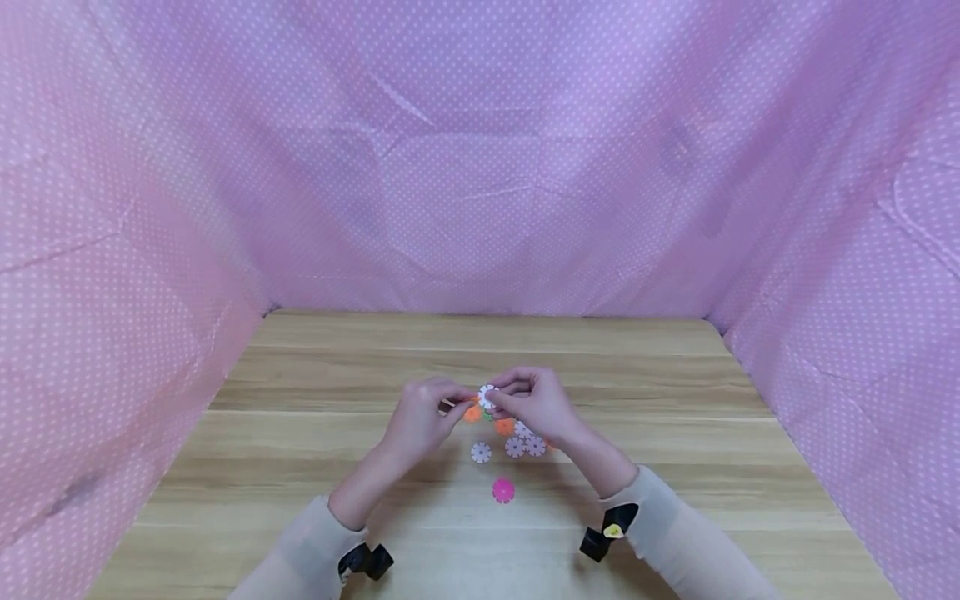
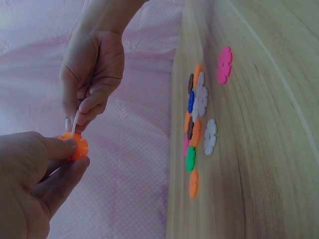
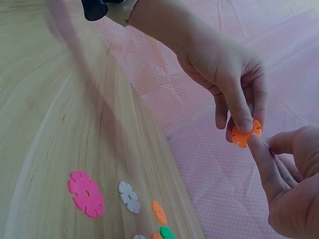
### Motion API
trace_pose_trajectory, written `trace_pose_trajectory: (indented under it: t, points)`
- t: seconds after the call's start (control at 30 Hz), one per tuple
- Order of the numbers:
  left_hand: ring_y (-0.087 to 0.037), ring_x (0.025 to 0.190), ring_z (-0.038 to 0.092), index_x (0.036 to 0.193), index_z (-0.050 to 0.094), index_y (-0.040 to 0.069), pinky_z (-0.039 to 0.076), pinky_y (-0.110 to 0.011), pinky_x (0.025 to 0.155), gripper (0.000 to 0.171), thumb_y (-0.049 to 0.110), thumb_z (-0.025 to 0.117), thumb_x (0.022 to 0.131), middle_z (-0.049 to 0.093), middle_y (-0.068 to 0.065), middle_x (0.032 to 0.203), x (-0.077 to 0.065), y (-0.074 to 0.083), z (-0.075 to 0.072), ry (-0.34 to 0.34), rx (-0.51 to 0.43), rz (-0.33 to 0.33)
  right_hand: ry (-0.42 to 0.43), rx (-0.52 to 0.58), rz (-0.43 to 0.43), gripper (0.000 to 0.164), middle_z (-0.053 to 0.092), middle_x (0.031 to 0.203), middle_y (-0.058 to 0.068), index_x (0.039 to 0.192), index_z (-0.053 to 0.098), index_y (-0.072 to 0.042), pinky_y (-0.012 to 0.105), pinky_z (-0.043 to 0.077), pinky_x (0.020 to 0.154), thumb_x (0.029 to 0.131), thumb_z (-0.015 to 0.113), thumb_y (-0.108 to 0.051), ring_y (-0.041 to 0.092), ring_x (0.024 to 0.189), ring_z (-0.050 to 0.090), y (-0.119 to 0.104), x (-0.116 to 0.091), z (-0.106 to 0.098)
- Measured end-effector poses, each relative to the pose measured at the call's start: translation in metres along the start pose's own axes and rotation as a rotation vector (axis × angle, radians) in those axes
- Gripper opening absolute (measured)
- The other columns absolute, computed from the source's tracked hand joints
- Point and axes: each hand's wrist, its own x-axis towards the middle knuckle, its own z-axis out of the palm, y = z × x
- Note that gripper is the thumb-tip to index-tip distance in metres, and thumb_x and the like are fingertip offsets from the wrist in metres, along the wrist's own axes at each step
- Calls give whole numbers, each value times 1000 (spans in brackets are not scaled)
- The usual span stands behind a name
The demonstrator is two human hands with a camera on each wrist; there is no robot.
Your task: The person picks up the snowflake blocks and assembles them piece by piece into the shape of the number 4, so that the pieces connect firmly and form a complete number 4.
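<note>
Above the table, my left hand [image 1: 420,421] pinches an orange snowflake-shaped slotted disc [image 2: 81,149] between thumb and fingers. My right hand [image 1: 546,408] grips a white slotted disc [image 1: 483,392] of the same kind by its edge. In the left wrist view the white disc stands edge-on against the orange one; whether their slots interlock is hidden by fingertips. Below the hands, loose discs lie on the wood: a pink one [image 1: 503,491] nearest the body, a lone white one [image 1: 481,452], a green one [image 2: 190,158] and a blue one [image 2: 191,101].
More orange, brown and white discs sit grouped, including an orange disc [image 2: 193,184] at the group's end. The wooden table [image 1: 300,467] is bordered by pink dotted cloth [image 1: 480,208] at the back and sides. Black wrist devices [image 1: 596,543] are strapped over the sleeves.
</note>
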Motion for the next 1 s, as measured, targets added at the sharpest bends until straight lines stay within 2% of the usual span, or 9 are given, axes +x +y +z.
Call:
trace_pose_trajectory:
  t: [0.3, 0.77, 1.0]
  points:
    - [-17, 71, 77, 95, 83, 3, 64, -13, 66, 9, -1, 84, 87, 81, -10, 88, 1, 1, 1, 15, 11, 52, 2, 14, 0, 23, 81, 92, 14, 113, 69, 16, 34, 71, 77, 96, 75, 1, 12, 73, 77, -1, -1, -1]
    - [-16, 73, 76, 97, 83, 4, 65, -16, 65, 11, -1, 84, 87, 82, -9, 90, 2, 1, 4, 29, 44, 75, -7, 35, 10, 24, 81, 92, 14, 114, 69, 16, 32, 71, 77, 96, 75, 0, 12, 74, 78, -1, 0, -3]
    - [-19, 78, 78, 102, 82, 5, 66, -17, 68, 14, -1, 84, 89, 81, -9, 94, 7, 3, 4, 63, -25, 26, 1, 17, -14, 23, 81, 90, 9, 114, 69, 13, 33, 71, 76, 97, 74, -1, 13, 74, 78, -10, 2, -6]
